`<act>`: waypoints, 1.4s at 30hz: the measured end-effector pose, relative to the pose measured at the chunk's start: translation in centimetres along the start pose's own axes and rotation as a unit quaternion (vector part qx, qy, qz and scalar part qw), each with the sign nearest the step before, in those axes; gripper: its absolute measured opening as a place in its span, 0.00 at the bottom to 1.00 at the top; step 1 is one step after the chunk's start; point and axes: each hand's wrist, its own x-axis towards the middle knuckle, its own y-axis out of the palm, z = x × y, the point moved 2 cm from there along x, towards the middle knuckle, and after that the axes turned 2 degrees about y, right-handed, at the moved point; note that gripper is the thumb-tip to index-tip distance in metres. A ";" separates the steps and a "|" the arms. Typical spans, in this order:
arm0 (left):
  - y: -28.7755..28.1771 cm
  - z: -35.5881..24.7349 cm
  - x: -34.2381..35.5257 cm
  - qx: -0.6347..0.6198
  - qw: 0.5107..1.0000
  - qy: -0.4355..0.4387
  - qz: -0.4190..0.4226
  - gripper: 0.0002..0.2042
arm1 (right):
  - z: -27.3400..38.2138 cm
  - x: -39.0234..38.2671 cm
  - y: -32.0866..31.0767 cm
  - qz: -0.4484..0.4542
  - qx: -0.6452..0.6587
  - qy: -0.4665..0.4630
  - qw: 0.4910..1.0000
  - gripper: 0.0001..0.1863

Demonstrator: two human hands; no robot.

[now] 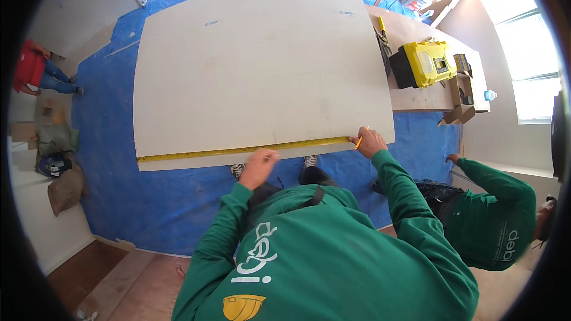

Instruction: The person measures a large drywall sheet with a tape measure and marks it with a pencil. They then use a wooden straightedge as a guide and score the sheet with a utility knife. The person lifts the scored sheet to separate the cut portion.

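A large off-white board (262, 71) lies flat in front of me. Along its near edge stretches a yellow tape measure blade (226, 150), from the left edge almost to the right corner. My right hand (372, 142) is closed on a thin orange-yellow pencil (358, 143) at the blade's right end; whether it also grips the tape's case is hidden. My left hand (259, 168), slightly blurred, hovers at the near edge beside the blade with its fingers curled. What the left fingers hold, if anything, cannot be made out.
Right of the board, a wooden surface (416, 102) bears a yellow and black toolbox (429, 64), hand tools and an open cardboard box (461, 90). Blue sheeting (107, 119) covers the floor. A co-worker in green (493, 220) is close at my right; a person in red (33, 68) stands far left.
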 end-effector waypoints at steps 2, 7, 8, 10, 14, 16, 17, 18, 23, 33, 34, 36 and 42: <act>7.5 -3.4 1.9 -0.096 0.987 -0.039 0.120 0.18 | -2.7 0.5 0.3 -0.024 0.009 -0.022 0.999 0.25; 22.3 -7.3 3.9 -0.368 0.845 -0.320 0.221 0.33 | -6.2 1.0 1.1 -0.077 0.042 -0.066 0.994 0.24; 24.2 -7.3 4.4 -0.442 0.799 -0.356 0.200 0.37 | -6.5 1.0 1.2 -0.082 0.041 -0.066 0.994 0.24; 26.2 -6.6 4.9 -0.539 0.732 -0.385 0.161 0.42 | -6.8 0.9 1.4 -0.086 0.038 -0.063 0.994 0.24; 28.9 -5.8 7.2 -0.629 0.684 -0.352 0.112 0.43 | -6.8 0.5 1.4 -0.088 0.033 -0.048 0.994 0.26; 30.6 -6.2 8.4 -0.662 0.663 -0.342 0.082 0.42 | -6.7 0.3 1.3 -0.092 0.030 -0.035 0.995 0.25; 31.6 -6.6 8.7 -0.682 0.653 -0.321 0.069 0.40 | -6.7 0.2 1.4 -0.091 0.025 -0.030 0.995 0.25; 32.6 -7.0 8.8 -0.697 0.646 -0.307 0.050 0.38 | -6.7 0.1 1.5 -0.087 0.021 -0.025 0.996 0.24; 36.6 -8.7 9.3 -0.722 0.606 -0.331 -0.033 0.24 | -7.1 0.0 2.3 -0.070 0.010 -0.030 0.997 0.24; 40.8 -8.1 9.9 -0.779 0.576 -0.232 -0.079 0.18 | -9.7 -1.5 3.3 -0.097 -0.011 -0.106 0.990 0.19; 41.1 -8.0 9.9 -0.778 0.583 -0.218 -0.084 0.18 | -10.0 -1.7 3.1 -0.100 -0.020 -0.116 0.988 0.19; 41.8 -7.7 10.0 -0.763 0.598 -0.217 -0.114 0.19 | -10.6 -2.2 2.5 -0.110 -0.038 -0.131 0.984 0.19; 43.8 -7.4 9.8 -0.747 0.622 -0.178 -0.156 0.16 | -10.7 -2.7 1.2 -0.068 0.310 -0.281 0.906 0.15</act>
